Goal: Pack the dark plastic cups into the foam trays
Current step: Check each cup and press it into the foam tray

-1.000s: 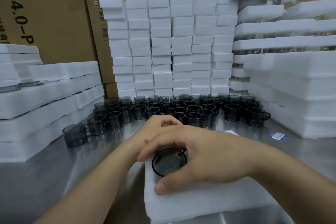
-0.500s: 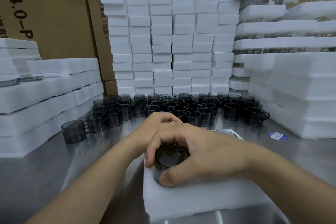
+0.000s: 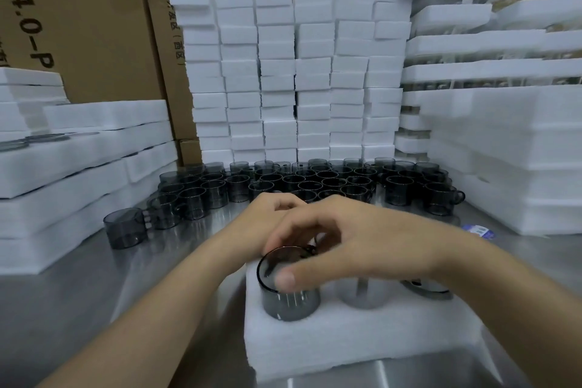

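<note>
Foam tray point(image 3: 362, 346) at six o'clock holds the dark cup point(image 3: 293, 305) partly seated in its nine o'clock pocket, my right hand point(image 3: 362, 246) pinching the rim, my left hand point(image 3: 272, 213) too hidden to tell; pushed tilted, I judge it jams.

A dark, see-through cup point(image 3: 288, 290) is set upright in the leftmost pocket of a white foam tray point(image 3: 346, 343) and is gripped at the rim by the right hand point(image 3: 356, 239). More cups point(image 3: 315, 181) are massed upright behind the tray, with one lone cup point(image 3: 126, 228) set apart at the left.
</note>
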